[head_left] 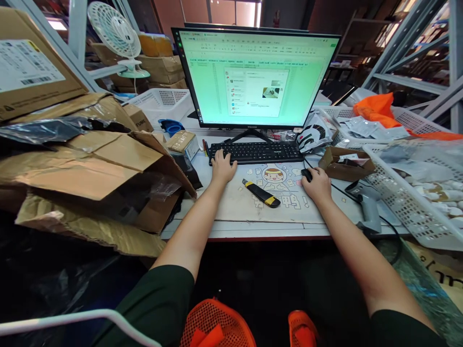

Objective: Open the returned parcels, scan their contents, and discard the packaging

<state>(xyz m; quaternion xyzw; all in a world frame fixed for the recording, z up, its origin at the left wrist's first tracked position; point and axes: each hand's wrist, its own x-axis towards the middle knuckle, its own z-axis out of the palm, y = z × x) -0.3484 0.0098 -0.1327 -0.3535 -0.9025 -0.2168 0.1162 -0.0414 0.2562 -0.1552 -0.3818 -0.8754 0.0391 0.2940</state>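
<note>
My left hand (223,167) rests on the left end of a black keyboard (260,152), its fingers spread over the keys. My right hand (318,184) is wrapped over a black computer mouse (306,175) on the desk mat (235,207). Between my forearms lies a black and yellow utility knife (262,193), slanting across the mat. Behind the keyboard stands a monitor (213,82) lit with a green spreadsheet and a smaller chat window over it. A handheld barcode scanner (368,209) sits to the right of my right hand.
Opened cardboard boxes (97,159) crowd the left side. On the right stand a small open carton (345,164) and white plastic baskets (383,185) with packed goods. A small fan (115,31) is at the back left. Orange mesh (217,323) shows below the desk's front edge.
</note>
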